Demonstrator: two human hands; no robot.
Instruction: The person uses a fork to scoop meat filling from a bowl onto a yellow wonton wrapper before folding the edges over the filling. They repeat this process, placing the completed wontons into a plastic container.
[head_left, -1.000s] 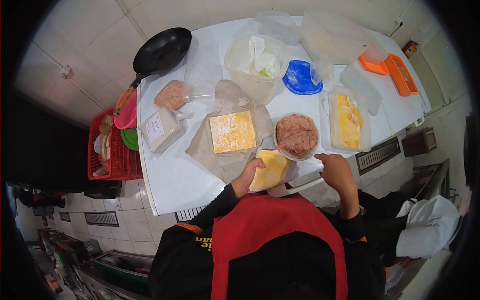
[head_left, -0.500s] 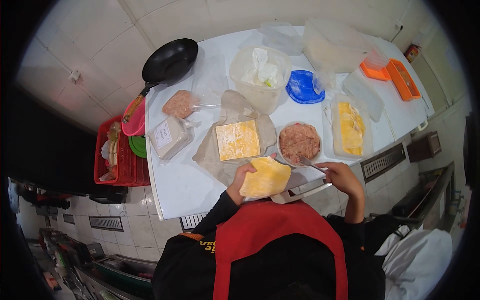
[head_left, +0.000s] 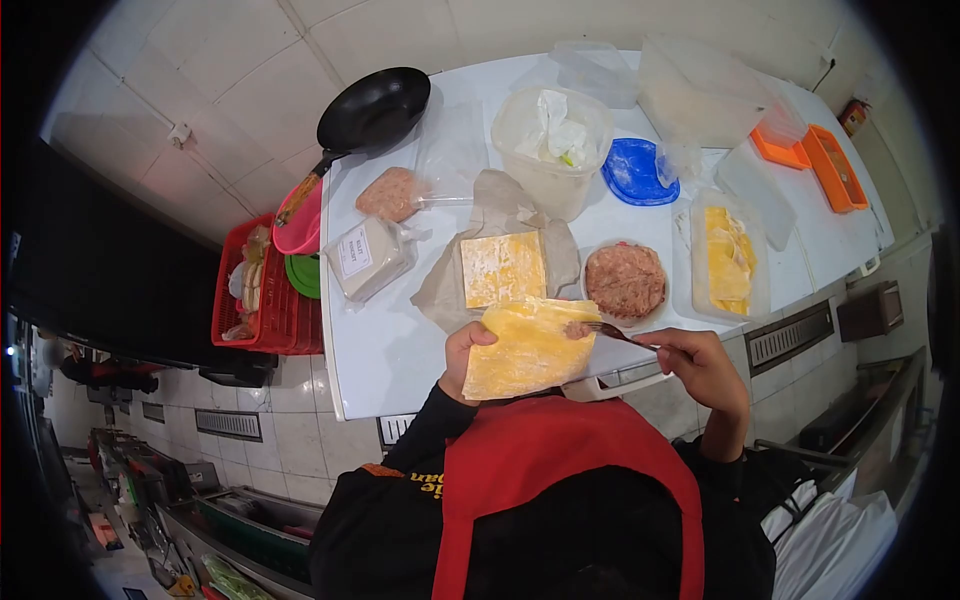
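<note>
While the left hand (head_left: 462,352) holds a yellow wrapper sheet (head_left: 525,345) flat on its fingers above the desk (head_left: 380,340) edge, the right hand (head_left: 700,362) pinches a fork (head_left: 612,331) whose tip carries a bit of mince onto the sheet's right corner, near the bowl of minced meat (head_left: 625,281).

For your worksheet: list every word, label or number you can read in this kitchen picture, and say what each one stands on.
White label on the clear plastic bag of pale blocks: print too small to read.
Orange lettering on the person's black sleeve: upside down, partly hidden, unreadable.
No other text shows.
</note>
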